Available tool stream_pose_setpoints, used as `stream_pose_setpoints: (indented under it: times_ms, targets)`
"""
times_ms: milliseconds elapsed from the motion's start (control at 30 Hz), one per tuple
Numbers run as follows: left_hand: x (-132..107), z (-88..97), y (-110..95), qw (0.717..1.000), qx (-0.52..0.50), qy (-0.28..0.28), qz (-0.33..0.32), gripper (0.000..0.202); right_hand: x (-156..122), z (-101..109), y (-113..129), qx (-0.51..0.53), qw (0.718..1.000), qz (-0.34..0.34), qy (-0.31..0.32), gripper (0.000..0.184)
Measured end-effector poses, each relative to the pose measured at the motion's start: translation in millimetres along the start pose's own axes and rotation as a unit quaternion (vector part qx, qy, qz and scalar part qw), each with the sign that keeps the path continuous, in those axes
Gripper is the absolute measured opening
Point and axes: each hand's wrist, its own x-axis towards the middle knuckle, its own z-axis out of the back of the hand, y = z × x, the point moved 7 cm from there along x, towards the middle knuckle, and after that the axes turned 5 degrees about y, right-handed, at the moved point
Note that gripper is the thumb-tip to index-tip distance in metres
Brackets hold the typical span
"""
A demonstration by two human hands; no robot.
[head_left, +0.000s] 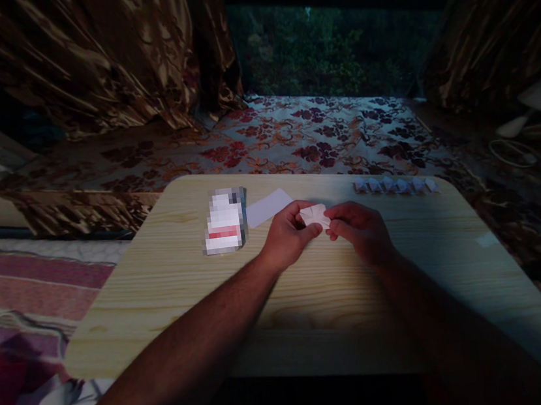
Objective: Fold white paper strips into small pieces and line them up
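Between my two hands, a little above the wooden table [175, 306], is a small folded piece of white paper [315, 215] with creases across it. My left hand [285, 237] pinches its left side, thumb along the lower edge. At the right edge, the thumb and fingertips of my right hand [360, 227] are closed on it. A flat sheet of white paper [268, 207] lies just behind my left hand. Farther back on the right stands a row of several small folded paper pieces [387, 185].
A blurred-out, phone-like rectangular object [224, 224] lies left of the paper sheet. A small white scrap [486, 240] is near the table's right edge. Behind the table are a flower-patterned ledge [311, 128], gold curtains [134, 55] and a window. Striped bedding [28, 278] lies at left.
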Motion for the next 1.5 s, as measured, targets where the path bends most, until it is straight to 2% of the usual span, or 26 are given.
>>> stream_pose_setpoints:
  times_ms: [467, 600, 733, 867, 1033, 1300, 1500]
  targets:
    - [-0.5, -2.0, 1.0, 0.999, -0.051, 0.0, 0.013, 0.042, -1.4, 0.1, 1.6, 0.005, 1.0, -0.018, -0.014, 0.008]
    - [-0.4, 1.0, 0.5, 0.999, -0.036, -0.019, 0.014, 0.039, -2.4, -1.3, 4.5, -0.076, 0.997, 0.006, -0.021, 0.011]
    - [0.2, 2.3, 2.1, 0.999, -0.011, -0.032, 0.015, 0.035, -2.4, 1.9, 5.5, -0.19, 0.98, 0.035, -0.055, 0.011]
    - [0.3, 1.6, 4.4, 0.999, 0.0, -0.039, 0.011, 0.034, -1.3, 3.6, 2.6, -0.211, 0.975, 0.037, -0.059, 0.008]
    - [-0.2, 3.1, 2.5, 0.998, 0.044, -0.05, -0.011, 0.029, -0.6, 0.6, -1.0, -0.192, 0.981, 0.015, -0.035, 0.007]
    - [-4.0, 6.0, 2.1, 0.982, 0.181, -0.063, -0.008, 0.017, -0.3, 3.6, 1.7, -0.244, 0.968, 0.017, -0.057, 0.005]
    - [-5.1, 4.1, -1.2, 0.964, 0.263, -0.043, -0.007, 0.022, -1.6, 2.8, 5.1, -0.263, 0.963, 0.035, -0.055, 0.004]
